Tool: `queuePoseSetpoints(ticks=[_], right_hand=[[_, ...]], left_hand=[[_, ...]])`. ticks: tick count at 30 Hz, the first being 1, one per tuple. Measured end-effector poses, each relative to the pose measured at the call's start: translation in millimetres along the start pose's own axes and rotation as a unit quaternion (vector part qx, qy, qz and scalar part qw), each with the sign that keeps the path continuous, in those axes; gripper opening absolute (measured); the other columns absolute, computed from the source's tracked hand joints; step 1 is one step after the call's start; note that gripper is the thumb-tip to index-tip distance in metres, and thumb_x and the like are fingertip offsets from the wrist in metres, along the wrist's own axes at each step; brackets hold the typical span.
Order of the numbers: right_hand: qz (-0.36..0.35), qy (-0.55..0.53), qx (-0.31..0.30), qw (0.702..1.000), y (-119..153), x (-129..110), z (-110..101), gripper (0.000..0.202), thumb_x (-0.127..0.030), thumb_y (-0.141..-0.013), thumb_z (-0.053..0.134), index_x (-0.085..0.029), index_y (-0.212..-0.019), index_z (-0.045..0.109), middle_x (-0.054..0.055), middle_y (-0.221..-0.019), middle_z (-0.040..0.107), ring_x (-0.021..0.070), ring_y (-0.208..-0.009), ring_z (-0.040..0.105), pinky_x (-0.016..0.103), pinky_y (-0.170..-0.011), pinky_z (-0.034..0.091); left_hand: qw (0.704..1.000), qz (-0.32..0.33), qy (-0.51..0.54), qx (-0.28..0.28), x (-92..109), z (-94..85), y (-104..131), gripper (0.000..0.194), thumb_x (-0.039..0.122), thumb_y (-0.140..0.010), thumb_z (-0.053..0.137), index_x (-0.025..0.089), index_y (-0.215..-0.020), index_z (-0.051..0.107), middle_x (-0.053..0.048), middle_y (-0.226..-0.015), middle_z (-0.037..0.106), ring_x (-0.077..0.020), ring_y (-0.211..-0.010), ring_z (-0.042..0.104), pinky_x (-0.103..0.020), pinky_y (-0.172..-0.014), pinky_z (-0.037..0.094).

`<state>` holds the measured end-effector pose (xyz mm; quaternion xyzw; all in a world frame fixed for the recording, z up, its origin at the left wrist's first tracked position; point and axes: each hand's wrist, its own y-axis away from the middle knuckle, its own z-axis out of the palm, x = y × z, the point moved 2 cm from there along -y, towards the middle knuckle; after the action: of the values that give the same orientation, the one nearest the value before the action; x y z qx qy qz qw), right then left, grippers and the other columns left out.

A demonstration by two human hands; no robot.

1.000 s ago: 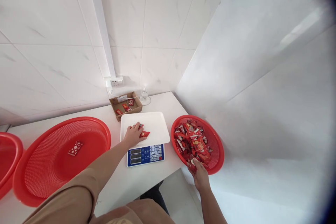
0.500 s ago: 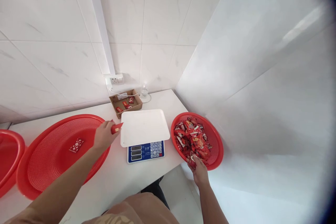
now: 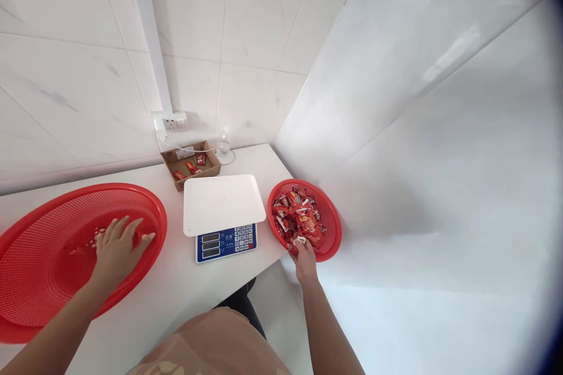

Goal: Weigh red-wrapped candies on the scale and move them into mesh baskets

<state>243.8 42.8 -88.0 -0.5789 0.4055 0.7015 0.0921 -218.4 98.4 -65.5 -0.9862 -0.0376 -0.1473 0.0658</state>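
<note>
My left hand (image 3: 115, 249) is over the large red mesh basket (image 3: 159, 205) on the left, its fingers spread and holding nothing. A small white-dotted red packet (image 3: 97, 238) shows partly behind those fingers, and a red blur lies beside it. At the near rim of the smaller red basket (image 3: 335, 233) on the right, my right hand (image 3: 306, 263) has its fingers closed on a small red-and-white snack packet (image 3: 299, 241). A heap of red wrapped snack packets (image 3: 303, 217) fills much of that basket.
Between the baskets stands a digital scale (image 3: 226, 244) with a white weighing tray (image 3: 223, 205). Behind it are a cardboard box (image 3: 200, 173) holding several red packets and a clear glass (image 3: 223, 145). A wall socket (image 3: 175, 123) with a plugged-in white cable is above.
My left hand has moved left from beside the scale to over the large basket, and has let go of the red packet. My right hand stays at the smaller basket's rim. The view has shifted.
</note>
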Motion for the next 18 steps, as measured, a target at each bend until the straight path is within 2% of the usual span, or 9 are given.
queuePoseSetpoints(ticks=[3, 6, 8, 11, 13, 14, 16, 18], right_hand=[[-0.003, 0.001, -0.087, 0.996, 15, 2, 31, 0.043, -0.030, -0.055, 0.070, -0.024, -0.095, 0.056, -0.003, -0.083, 0.063, 0.0124, -0.071, 0.060, 0.026, -0.067, 0.051], [0.044, 0.018, -0.188, 0.981, 33, 7, 76, 0.056, -0.025, -0.054, 0.072, -0.024, -0.106, 0.053, -0.002, -0.087, 0.063, 0.0119, -0.067, 0.059, 0.028, -0.066, 0.051], [0.061, 0.030, -0.244, 0.967, 44, 6, 109, 0.064, -0.024, -0.056, 0.073, -0.024, -0.115, 0.049, -0.001, -0.090, 0.063, 0.0124, -0.067, 0.060, 0.030, -0.069, 0.051], [0.040, 0.019, -0.319, 0.947, 50, -5, 147, 0.075, -0.029, -0.062, 0.072, -0.026, -0.130, 0.039, 0.004, -0.108, 0.061, 0.0153, -0.087, 0.061, 0.033, -0.081, 0.050], [-0.013, 0.058, -0.311, 0.949, 42, -17, 153, 0.073, -0.031, -0.068, 0.067, -0.027, -0.134, 0.036, 0.006, -0.123, 0.055, 0.0168, -0.102, 0.058, 0.033, -0.087, 0.047], [-0.049, 0.099, -0.279, 0.954, 34, -22, 148, 0.070, -0.031, -0.070, 0.064, -0.027, -0.134, 0.036, 0.007, -0.128, 0.052, 0.0172, -0.107, 0.056, 0.032, -0.089, 0.046], [-0.120, 0.215, -0.178, 0.953, 14, -31, 126, 0.061, -0.030, -0.076, 0.056, -0.023, -0.134, 0.038, 0.008, -0.129, 0.051, 0.0175, -0.110, 0.054, 0.031, -0.092, 0.043], [-0.161, 0.356, -0.082, 0.917, -8, -34, 95, 0.052, -0.029, -0.080, 0.048, -0.020, -0.131, 0.042, 0.007, -0.127, 0.054, 0.0169, -0.110, 0.054, 0.028, -0.093, 0.042]], left_hand=[[0.998, 0.056, 0.038, 0.017, 27, 1.6, 5, 0.047, 0.050, -0.085, 0.036, 0.020, -0.117, 0.051, -0.013, -0.133, 0.049, -0.0376, -0.130, 0.033, -0.062, -0.100, 0.032], [0.993, 0.103, 0.064, 0.000, 51, 7.1, 14, 0.049, 0.048, -0.085, 0.037, 0.015, -0.116, 0.054, -0.018, -0.133, 0.048, -0.0361, -0.131, 0.032, -0.058, -0.102, 0.030], [0.989, 0.124, 0.077, -0.012, 63, 11.1, 20, 0.049, 0.049, -0.085, 0.037, 0.017, -0.117, 0.054, -0.016, -0.135, 0.047, -0.0344, -0.132, 0.032, -0.056, -0.103, 0.031], [0.985, 0.143, 0.091, -0.019, 71, 14.1, 26, 0.046, 0.050, -0.085, 0.037, 0.020, -0.116, 0.055, -0.014, -0.136, 0.047, -0.0325, -0.131, 0.034, -0.053, -0.102, 0.034], [0.984, 0.150, 0.095, -0.021, 70, 14.3, 28, 0.047, 0.050, -0.085, 0.036, 0.019, -0.114, 0.056, -0.014, -0.135, 0.047, -0.0328, -0.130, 0.035, -0.052, -0.101, 0.034], [0.984, 0.150, 0.095, -0.022, 68, 14.3, 29, 0.048, 0.051, -0.085, 0.036, 0.019, -0.114, 0.056, -0.014, -0.135, 0.048, -0.0331, -0.130, 0.035, -0.052, -0.101, 0.035], [0.985, 0.144, 0.093, -0.019, 61, 14.7, 31, 0.047, 0.051, -0.085, 0.036, 0.019, -0.113, 0.057, -0.014, -0.134, 0.049, -0.0331, -0.129, 0.036, -0.051, -0.101, 0.036], [0.986, 0.135, 0.091, -0.015, 54, 16.6, 34, 0.046, 0.051, -0.084, 0.037, 0.021, -0.113, 0.057, -0.013, -0.133, 0.050, -0.0327, -0.130, 0.036, -0.051, -0.100, 0.036]])
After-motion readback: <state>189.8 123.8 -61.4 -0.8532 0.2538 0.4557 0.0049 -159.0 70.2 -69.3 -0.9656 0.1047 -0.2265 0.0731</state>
